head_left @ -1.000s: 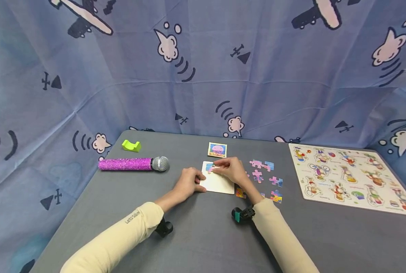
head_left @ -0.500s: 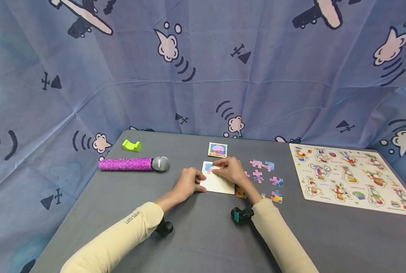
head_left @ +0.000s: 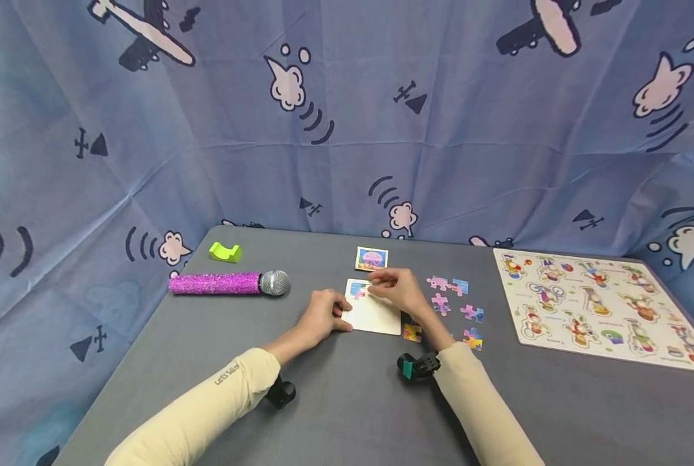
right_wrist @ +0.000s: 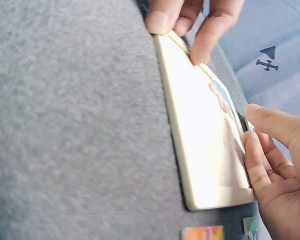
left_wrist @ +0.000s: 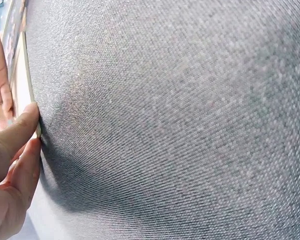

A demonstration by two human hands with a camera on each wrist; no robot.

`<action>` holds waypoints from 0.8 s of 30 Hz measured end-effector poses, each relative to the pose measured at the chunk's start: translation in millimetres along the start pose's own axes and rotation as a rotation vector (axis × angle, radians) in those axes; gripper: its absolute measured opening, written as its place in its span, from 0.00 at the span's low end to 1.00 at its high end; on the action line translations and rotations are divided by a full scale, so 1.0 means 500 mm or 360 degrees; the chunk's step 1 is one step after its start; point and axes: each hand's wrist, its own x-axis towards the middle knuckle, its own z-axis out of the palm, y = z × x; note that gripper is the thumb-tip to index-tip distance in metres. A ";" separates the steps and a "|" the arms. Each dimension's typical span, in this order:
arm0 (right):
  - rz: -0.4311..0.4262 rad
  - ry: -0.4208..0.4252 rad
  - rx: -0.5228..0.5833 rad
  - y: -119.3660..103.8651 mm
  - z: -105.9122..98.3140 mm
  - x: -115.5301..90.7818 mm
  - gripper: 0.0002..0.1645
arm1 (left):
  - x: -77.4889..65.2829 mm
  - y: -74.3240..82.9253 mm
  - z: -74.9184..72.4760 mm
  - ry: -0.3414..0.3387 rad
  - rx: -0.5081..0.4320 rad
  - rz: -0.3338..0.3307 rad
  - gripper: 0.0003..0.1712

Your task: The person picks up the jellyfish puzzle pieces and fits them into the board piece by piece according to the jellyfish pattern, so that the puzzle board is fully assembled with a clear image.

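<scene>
A square white puzzle board (head_left: 376, 318) lies on the grey table, with blue-and-pink jigsaw pieces (head_left: 357, 290) in its far left corner. My left hand (head_left: 321, 313) pinches the board's left edge between thumb and fingers. The right hand (head_left: 401, 290) hovers over the far right part of the board, its fingertips just right of those pieces. In the right wrist view the right thumb and index finger (right_wrist: 254, 145) stand slightly apart at the far edge. A pale bit shows between them, perhaps the small picture card (head_left: 371, 259) behind the board.
Several loose jigsaw pieces (head_left: 441, 304) lie right of the board. Farther right is a large wooden picture board (head_left: 603, 307). On the left are a purple glitter microphone (head_left: 219, 283) and a lime-green curved block (head_left: 225, 252). A patterned blue cloth (head_left: 347, 116) hangs behind.
The right hand's fingertips have moved slightly right, off the pieces in the board's corner, which now show more. The left hand keeps its hold. The head view has tilted up slightly.
</scene>
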 end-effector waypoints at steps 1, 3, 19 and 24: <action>0.0014 -0.0005 0.0026 0.001 -0.004 -0.001 0.16 | 0.000 0.000 0.001 -0.0004 -0.0001 -0.0001 0.18; 0.0035 -0.0010 0.0061 0.002 -0.011 -0.003 0.17 | 0.001 0.000 0.003 -0.0007 0.0002 -0.0005 0.18; 0.0168 0.0079 0.0041 0.017 -0.076 -0.026 0.18 | 0.001 -0.001 0.004 0.0015 0.0021 0.0044 0.17; 0.0157 0.0102 0.0051 0.032 -0.100 -0.034 0.19 | 0.001 0.000 0.005 0.0013 0.0059 0.0053 0.17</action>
